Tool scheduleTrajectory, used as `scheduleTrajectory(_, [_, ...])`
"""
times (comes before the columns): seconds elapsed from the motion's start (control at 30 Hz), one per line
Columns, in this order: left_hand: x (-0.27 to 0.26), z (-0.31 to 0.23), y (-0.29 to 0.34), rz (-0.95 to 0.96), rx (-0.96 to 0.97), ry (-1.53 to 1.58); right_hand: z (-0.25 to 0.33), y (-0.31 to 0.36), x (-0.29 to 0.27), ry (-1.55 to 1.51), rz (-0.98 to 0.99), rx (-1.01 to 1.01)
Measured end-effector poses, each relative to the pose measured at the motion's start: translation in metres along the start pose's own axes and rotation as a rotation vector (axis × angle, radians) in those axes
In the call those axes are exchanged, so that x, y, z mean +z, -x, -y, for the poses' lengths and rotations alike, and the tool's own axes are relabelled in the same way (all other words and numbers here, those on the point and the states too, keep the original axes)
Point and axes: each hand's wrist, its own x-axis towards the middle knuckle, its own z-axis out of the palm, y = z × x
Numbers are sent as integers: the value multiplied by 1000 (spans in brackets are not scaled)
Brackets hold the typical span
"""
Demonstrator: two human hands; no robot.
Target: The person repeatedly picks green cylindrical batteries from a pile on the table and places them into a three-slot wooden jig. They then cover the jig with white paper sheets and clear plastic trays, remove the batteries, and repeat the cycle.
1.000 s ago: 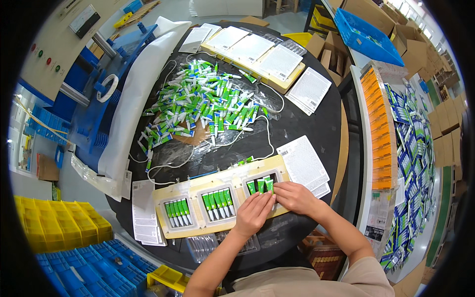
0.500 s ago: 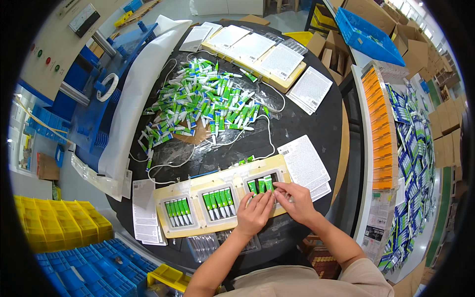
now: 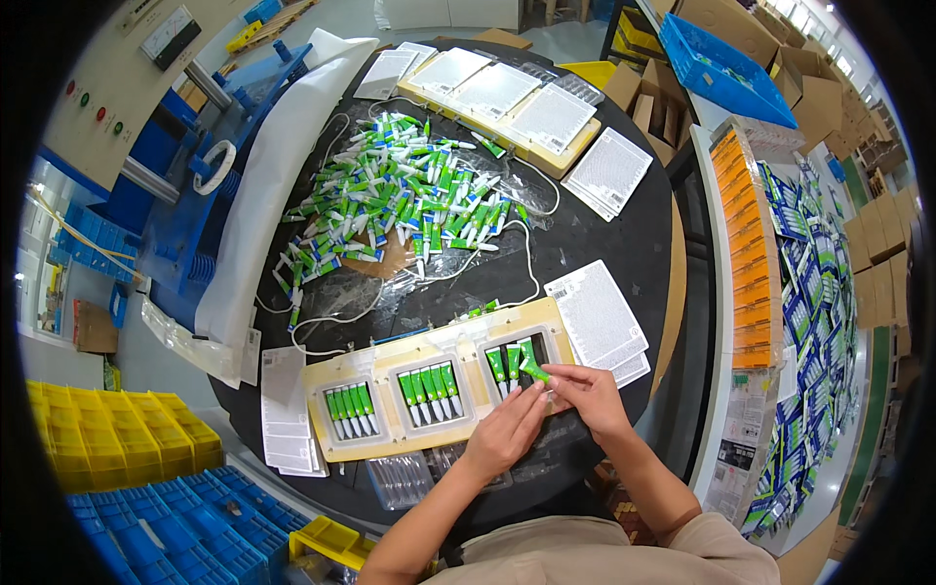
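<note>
A cream-coloured tray (image 3: 336, 453) with three windows lies along the table's near side. Its left and middle windows each hold a row of small green-and-white tubes (image 3: 420, 384), white tips toward me. In the right window a few tubes (image 3: 504, 363) stand side by side. Over that window's near right corner, my right hand (image 3: 591, 398) pinches a tilted green tube (image 3: 533, 369). My left hand (image 3: 509, 427) is closed beside it, fingertips pressed together close to the right fingertips. What lies inside the left fingers is hidden.
A large heap of tubes (image 3: 390, 195) covers the far half of the round black table (image 3: 604, 263). White printed cards (image 3: 597, 312) lie right of the tray. Another tray (image 3: 546, 156) with cards stands at the back. Clear plastic blisters (image 3: 398, 480) lie at the near edge; white cords cross the table.
My right hand has drawn back slightly from the right window, with a tube now tilted in its fingertips. My left hand has shifted slightly toward me, uncovering more of the tubes there.
</note>
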Motion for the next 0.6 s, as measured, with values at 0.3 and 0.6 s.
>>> scheduleTrajectory(0.3, [-10, 27, 6, 233, -85, -134, -15, -6, 19, 1193, -324, -1024])
scheduleTrajectory(0.6, [3, 24, 2, 62, -144, -111, -26, -23, 34, 1283, -362, -1106])
